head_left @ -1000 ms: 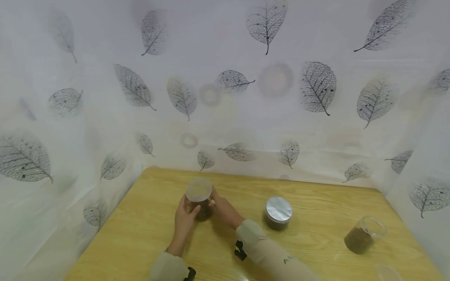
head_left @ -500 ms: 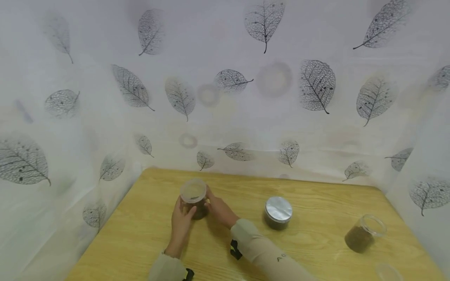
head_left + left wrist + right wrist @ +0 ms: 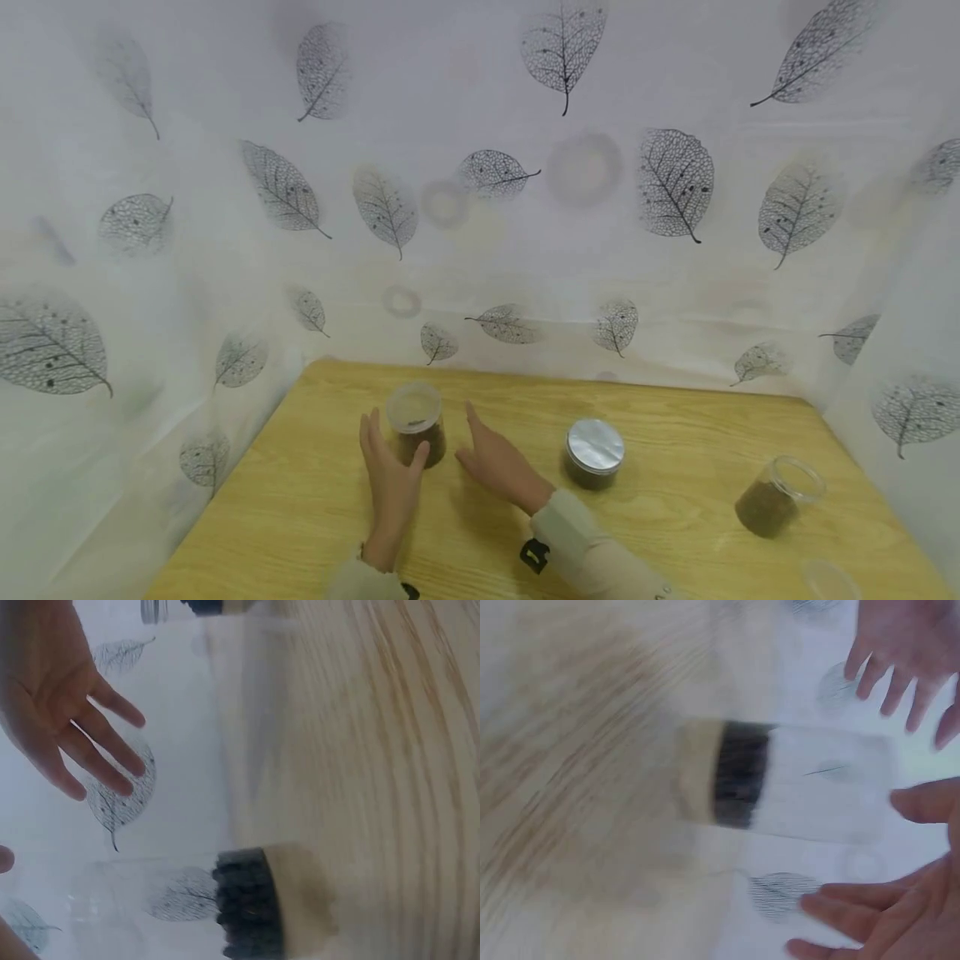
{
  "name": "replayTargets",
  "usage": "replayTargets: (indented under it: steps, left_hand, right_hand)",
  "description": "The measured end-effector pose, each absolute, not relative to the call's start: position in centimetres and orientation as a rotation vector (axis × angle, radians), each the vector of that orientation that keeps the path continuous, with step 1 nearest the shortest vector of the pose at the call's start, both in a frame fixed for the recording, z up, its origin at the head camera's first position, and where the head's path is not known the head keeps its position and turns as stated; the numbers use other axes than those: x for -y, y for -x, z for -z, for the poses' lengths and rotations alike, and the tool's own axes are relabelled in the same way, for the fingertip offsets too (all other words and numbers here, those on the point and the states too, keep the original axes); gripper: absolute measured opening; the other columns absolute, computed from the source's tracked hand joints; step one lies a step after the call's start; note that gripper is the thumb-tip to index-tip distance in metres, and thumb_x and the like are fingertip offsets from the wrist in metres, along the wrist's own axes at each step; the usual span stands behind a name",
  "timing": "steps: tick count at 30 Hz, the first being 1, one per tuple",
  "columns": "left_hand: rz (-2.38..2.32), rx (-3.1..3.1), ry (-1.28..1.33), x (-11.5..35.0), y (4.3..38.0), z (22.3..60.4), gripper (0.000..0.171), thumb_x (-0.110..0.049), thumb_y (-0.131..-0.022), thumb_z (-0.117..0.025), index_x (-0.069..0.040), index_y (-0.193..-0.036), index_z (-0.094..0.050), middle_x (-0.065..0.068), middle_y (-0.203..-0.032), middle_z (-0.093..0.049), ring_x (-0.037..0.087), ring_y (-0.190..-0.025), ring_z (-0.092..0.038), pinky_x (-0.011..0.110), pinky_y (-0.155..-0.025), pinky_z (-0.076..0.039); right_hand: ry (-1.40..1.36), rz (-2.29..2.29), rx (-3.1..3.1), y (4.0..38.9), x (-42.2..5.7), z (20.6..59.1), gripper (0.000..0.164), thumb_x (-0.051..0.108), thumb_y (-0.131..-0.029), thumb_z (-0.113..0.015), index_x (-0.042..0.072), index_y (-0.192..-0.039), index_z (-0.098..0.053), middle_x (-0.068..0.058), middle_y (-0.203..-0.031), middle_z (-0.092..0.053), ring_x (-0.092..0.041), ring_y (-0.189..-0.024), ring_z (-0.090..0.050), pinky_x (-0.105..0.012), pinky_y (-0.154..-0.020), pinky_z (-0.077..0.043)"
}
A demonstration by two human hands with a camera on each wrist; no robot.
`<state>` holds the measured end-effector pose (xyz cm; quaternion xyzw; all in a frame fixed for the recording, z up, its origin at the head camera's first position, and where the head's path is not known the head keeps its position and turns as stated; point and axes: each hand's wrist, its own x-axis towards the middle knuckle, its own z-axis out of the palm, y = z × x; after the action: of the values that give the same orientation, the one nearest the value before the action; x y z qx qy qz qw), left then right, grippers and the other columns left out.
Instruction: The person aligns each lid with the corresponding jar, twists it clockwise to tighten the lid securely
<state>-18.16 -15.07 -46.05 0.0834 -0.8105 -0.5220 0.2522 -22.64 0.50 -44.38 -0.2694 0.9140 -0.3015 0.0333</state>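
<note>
A clear plastic jar (image 3: 415, 425) with a translucent lid and a dark filling stands upright on the wooden table (image 3: 300, 517), near its back left. My left hand (image 3: 386, 467) lies open just left of the jar, fingers straight, thumb close to its base. To the right, a short gap off the jar, my right hand (image 3: 491, 458) is open too, fingers spread. The right wrist view shows the jar (image 3: 780, 780), blurred, with open fingers (image 3: 855, 915) beside it and nothing held. The left wrist view shows the jar (image 3: 247, 907) and the other hand (image 3: 60, 697) spread open beyond it.
A dark-filled jar with a silver lid (image 3: 594, 454) stands right of my right hand. An open jar of brown grains (image 3: 776, 498) sits near the right edge, a loose clear lid (image 3: 825, 579) in front of it. A leaf-print white curtain (image 3: 480, 208) closes in the table at the back and both sides.
Both hands have let go of the clear jar and opened away from it. The right hand has drawn back to the right. The jar stays standing on the table.
</note>
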Motion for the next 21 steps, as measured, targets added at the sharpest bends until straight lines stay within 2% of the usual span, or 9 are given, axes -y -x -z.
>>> replayTargets:
  steps: [3,5,7,11,17,19,21]
  left_hand:
    - [1.247,2.181,-0.124,13.8,17.7,45.7,0.084,-0.008,-0.080,-0.070,-0.005,-0.146,-0.018,0.027,-0.153,-0.006,0.052,-0.139,-0.003,0.074,-0.102,-0.016]
    - [1.158,2.171,-0.042,12.9,17.4,45.4,0.083,-0.007,-0.078,-0.071,-0.005,-0.145,-0.022,0.028,-0.152,-0.008,0.053,-0.138,-0.001,0.077,-0.100,-0.014]
    - [1.100,2.169,0.051,12.0,17.1,45.2,0.081,-0.007,-0.076,-0.071,-0.002,-0.143,-0.026,0.029,-0.151,-0.011,0.055,-0.137,0.000,0.078,-0.099,-0.013]
    - [1.080,2.209,0.216,9.9,16.4,44.5,0.078,-0.006,-0.075,-0.072,-0.001,-0.141,-0.030,0.029,-0.150,-0.017,0.053,-0.137,-0.007,0.076,-0.100,-0.016]
    - [1.166,2.279,0.409,7.0,15.8,43.5,0.074,-0.008,-0.077,-0.072,-0.006,-0.140,-0.033,0.022,-0.149,-0.024,0.043,-0.137,-0.022,0.067,-0.101,-0.031]
    - [1.149,2.295,0.461,6.2,15.9,43.5,0.074,-0.010,-0.077,-0.072,-0.009,-0.141,-0.034,0.020,-0.148,-0.027,0.041,-0.136,-0.027,0.064,-0.101,-0.036]
    - [1.107,2.305,0.514,5.3,16.0,43.4,0.076,-0.013,-0.076,-0.073,-0.011,-0.141,-0.034,0.017,-0.147,-0.031,0.038,-0.135,-0.031,0.059,-0.101,-0.039]
  right_hand:
    - [0.935,0.774,-2.876,20.5,-2.5,43.2,0.070,0.025,-0.094,-0.055,-0.004,-0.147,-0.018,-0.023,-0.127,-0.057,-0.032,-0.104,-0.063,-0.040,-0.091,-0.051]
    - [1.014,0.645,-2.940,19.1,-3.9,42.5,0.067,0.027,-0.093,-0.056,-0.004,-0.144,-0.026,-0.021,-0.134,-0.052,-0.032,-0.118,-0.055,-0.046,-0.100,-0.045]
    - [1.091,0.533,-2.997,17.9,-5.4,41.9,0.064,0.028,-0.092,-0.059,-0.001,-0.142,-0.033,-0.017,-0.134,-0.053,-0.031,-0.120,-0.054,-0.051,-0.100,-0.043]
    - [1.266,0.361,-3.124,15.8,-8.3,40.8,0.056,0.028,-0.086,-0.066,0.008,-0.135,-0.047,-0.009,-0.128,-0.059,-0.026,-0.117,-0.056,-0.056,-0.096,-0.044]
    - [1.560,0.237,-3.313,14.3,-12.0,40.3,0.053,0.028,-0.074,-0.076,0.012,-0.122,-0.059,0.001,-0.113,-0.065,-0.017,-0.104,-0.062,-0.048,-0.091,-0.049]
    - [1.652,0.261,-3.341,14.1,-13.0,40.3,0.043,0.031,-0.083,-0.069,0.012,-0.120,-0.060,0.002,-0.111,-0.064,-0.014,-0.102,-0.062,-0.047,-0.089,-0.049]
    - [1.745,0.303,-3.355,14.0,-14.0,40.2,0.035,0.034,-0.093,-0.056,0.011,-0.119,-0.061,0.003,-0.111,-0.063,-0.013,-0.101,-0.061,-0.045,-0.088,-0.049]
